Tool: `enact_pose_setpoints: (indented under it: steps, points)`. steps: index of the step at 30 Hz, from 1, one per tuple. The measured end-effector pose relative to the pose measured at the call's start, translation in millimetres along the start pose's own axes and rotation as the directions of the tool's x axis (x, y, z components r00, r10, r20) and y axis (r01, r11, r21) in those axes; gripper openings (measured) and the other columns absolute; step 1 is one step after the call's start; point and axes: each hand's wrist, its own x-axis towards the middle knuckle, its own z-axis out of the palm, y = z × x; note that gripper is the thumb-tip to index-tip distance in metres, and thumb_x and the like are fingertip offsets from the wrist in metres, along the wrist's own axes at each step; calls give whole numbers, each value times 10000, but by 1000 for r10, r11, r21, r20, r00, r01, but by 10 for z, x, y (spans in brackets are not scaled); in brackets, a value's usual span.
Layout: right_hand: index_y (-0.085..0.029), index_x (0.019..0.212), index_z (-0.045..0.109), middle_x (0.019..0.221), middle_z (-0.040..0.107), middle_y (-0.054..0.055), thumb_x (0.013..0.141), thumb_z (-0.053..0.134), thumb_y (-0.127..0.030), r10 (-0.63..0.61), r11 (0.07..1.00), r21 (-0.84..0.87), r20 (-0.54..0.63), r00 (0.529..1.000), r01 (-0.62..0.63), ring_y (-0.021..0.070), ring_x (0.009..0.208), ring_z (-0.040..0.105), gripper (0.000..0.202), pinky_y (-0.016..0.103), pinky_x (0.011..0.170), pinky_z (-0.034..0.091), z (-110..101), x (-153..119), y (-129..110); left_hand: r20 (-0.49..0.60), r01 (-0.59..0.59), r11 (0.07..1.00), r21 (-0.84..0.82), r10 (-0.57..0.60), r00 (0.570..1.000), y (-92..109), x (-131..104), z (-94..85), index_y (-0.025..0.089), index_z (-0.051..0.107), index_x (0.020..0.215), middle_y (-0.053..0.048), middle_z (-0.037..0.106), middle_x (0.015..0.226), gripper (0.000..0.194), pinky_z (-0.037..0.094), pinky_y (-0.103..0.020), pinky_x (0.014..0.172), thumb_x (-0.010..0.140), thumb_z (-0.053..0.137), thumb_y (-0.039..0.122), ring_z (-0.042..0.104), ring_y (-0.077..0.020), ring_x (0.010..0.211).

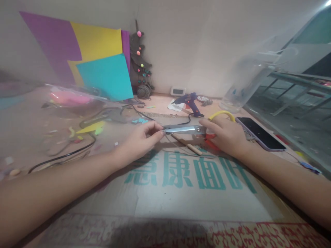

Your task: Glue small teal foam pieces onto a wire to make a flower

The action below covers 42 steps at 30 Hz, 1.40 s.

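Head view: steel-bladed scissors (184, 129), yellow-looped handles.

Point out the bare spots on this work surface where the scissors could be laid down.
The cardboard sheet is bare from its green printing toward the near edge, between both forearms. It is crowded elsewhere: black cable and paper scraps lie left, the phone right, the glue gun behind the scissors, a wooden stick under them.

- Scissors (184, 130): steel blades, shut or nearly so, lying level and pointing left; yellow loop handle above, red handle below.
- Position: held just over a printed cardboard sheet (181, 186), tip pinched at one end, handles gripped at the other.
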Motion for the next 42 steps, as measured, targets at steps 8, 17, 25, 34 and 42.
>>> enact_pose_setpoints:
  steps: [8, 17, 25, 34, 42]
  points:
    - [-195, 1165, 665, 800, 617, 72, 911, 558, -285, -12, 1000, -3, 4, 1000, 12, 203, 743, 533, 290, 297, 594, 279, -23, 18, -2, -4, -19, 1000, 19, 19, 1000, 5, 3, -7, 179, 526, 757, 21, 503, 716, 195, 359, -255, 596, 858, 569, 340, 457, -122, 651]
    - [-181, 1149, 683, 777, 612, 74, 901, 543, -265, -21, 1000, 11, -20, 1000, 21, 206, 727, 533, 297, 300, 600, 291, -22, 23, -6, 16, -19, 1000, 13, 19, 1000, -28, -3, -12, 175, 524, 785, 23, 499, 728, 199, 363, -257, 611, 882, 556, 345, 455, -119, 663]
    - [-189, 1138, 681, 767, 626, 61, 913, 529, -240, -37, 999, -5, -16, 999, 37, 191, 703, 551, 276, 292, 601, 318, -11, -2, 18, 20, -27, 999, 32, 26, 999, -45, 7, -12, 178, 533, 791, 26, 506, 732, 200, 361, -261, 617, 896, 549, 348, 458, -118, 664]
    - [-179, 1115, 674, 820, 634, 79, 894, 597, -412, 7, 1000, 6, 25, 1000, -8, 204, 729, 551, 330, 296, 599, 328, 5, 6, 13, -7, 2, 999, 38, -2, 1000, -11, 18, -4, 180, 536, 780, 19, 523, 732, 194, 371, -276, 639, 866, 559, 352, 479, -133, 679]
    - [-179, 1112, 667, 830, 613, 87, 897, 600, -405, 6, 1000, -31, 5, 1000, -6, 215, 745, 513, 320, 296, 594, 294, 10, 18, 16, -16, -15, 998, 65, 16, 1000, -6, -5, -4, 179, 554, 807, 12, 544, 753, 161, 377, -278, 646, 870, 544, 327, 490, -138, 698]
